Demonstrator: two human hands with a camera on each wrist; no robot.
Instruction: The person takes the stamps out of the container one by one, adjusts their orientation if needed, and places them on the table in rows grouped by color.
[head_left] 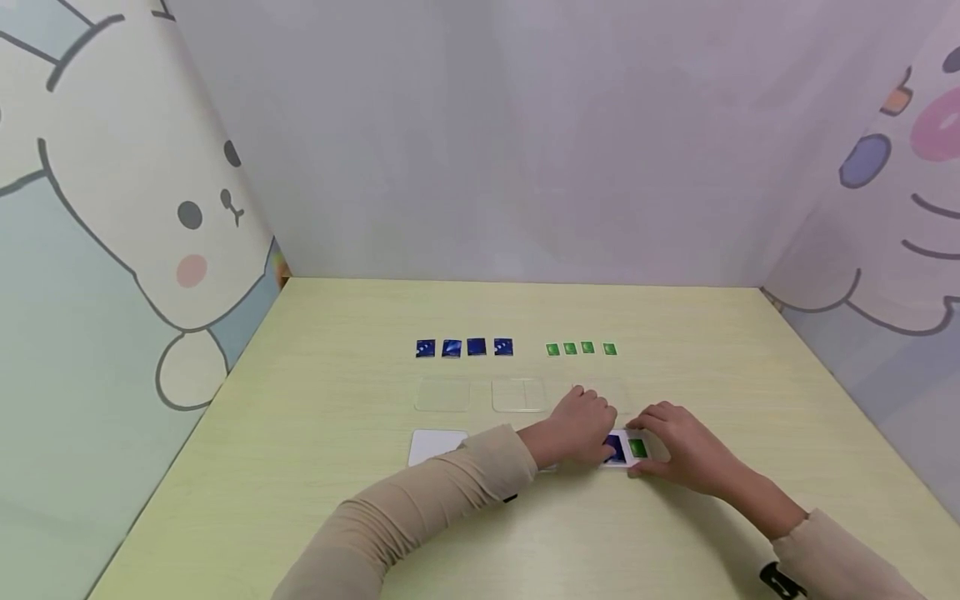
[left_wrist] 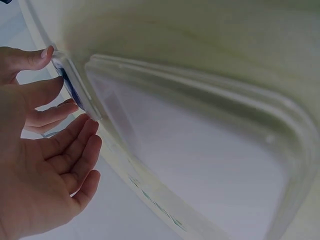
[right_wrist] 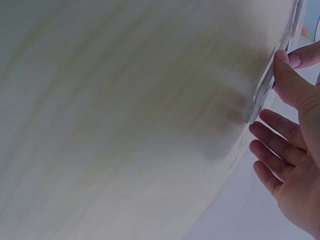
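Observation:
Both hands are at a flat clear case with a white insert, a dark blue square and a smaller green square. My left hand spans the case's left part, thumb by the blue square and curled fingers at the far edge. My right hand holds the right end between thumb and fingers, across its near and far edges. In the right wrist view the case shows edge-on. Another case with a white insert lies at left; my left forearm partly covers one between them.
Clear lids lie in a row behind the cases, the right one partly behind my left hand. Farther back are several blue squares and several small green squares. Fabric walls stand behind and beside the table.

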